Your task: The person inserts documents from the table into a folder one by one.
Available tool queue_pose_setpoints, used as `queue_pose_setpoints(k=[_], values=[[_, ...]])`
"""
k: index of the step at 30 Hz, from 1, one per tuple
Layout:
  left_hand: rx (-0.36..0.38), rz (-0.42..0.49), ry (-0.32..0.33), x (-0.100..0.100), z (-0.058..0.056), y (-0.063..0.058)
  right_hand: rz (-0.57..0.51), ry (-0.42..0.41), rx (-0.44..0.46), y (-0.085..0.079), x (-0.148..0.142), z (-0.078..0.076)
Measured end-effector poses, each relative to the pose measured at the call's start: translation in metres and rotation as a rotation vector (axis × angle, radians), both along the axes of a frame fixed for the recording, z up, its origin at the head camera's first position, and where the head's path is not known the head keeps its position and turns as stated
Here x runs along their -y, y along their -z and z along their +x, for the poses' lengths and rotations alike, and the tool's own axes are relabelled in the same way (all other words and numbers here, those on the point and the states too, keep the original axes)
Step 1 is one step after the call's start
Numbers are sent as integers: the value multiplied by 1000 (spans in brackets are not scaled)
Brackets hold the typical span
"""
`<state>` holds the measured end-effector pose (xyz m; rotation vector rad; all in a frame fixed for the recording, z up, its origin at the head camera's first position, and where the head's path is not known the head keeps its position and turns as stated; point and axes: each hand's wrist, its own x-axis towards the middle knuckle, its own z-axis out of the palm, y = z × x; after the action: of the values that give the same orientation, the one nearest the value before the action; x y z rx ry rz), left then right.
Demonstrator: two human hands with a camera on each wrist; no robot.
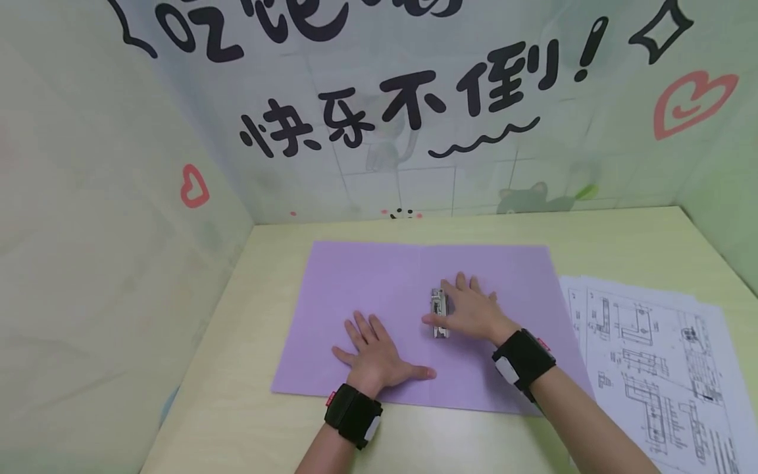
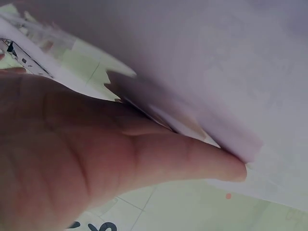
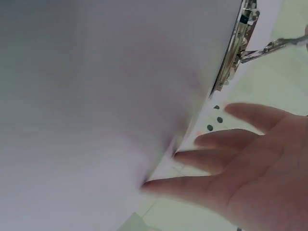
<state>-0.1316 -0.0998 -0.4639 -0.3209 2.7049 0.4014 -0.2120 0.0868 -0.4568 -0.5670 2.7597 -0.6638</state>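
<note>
An unfolded purple file folder (image 1: 361, 276) lies flat on the table. Fixed near its middle crease is a silver metal clip (image 1: 439, 303), lengthwise away from me. My left hand (image 1: 376, 359) rests spread on the folder's near part, left of the clip, its thumb pointing right. Over the clip's right side is my right hand (image 1: 476, 315), its thumb across the clip and its fingers stretched forward. The right wrist view shows the clip's lever (image 3: 272, 49) raised, with the thumb at its end by the frame edge. The other fingertips there touch the folder surface.
Sheets with printed technical drawings (image 1: 657, 368) lie right of the folder, partly under its edge. The pale wooden table (image 1: 237, 329) is enclosed by a printed curtain (image 1: 367, 178) behind and at both sides. Each wrist wears a black band (image 1: 524, 362).
</note>
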Motion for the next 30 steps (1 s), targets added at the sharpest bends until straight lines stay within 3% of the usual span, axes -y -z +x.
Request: queue_pose_setpoints(k=[9,21,25,30], values=[[4,-11,3,-1,-1,1,-168,-202,-235,-3,10,4],[18,-11,5,0,-2,1,-186,-262,-594,1,13,0],[18,-12,10,0,-2,-1,-159,-294,-650,2,12,-1],[19,-10,11,1,-1,-1,-105,-261,-668,0,11,-1]])
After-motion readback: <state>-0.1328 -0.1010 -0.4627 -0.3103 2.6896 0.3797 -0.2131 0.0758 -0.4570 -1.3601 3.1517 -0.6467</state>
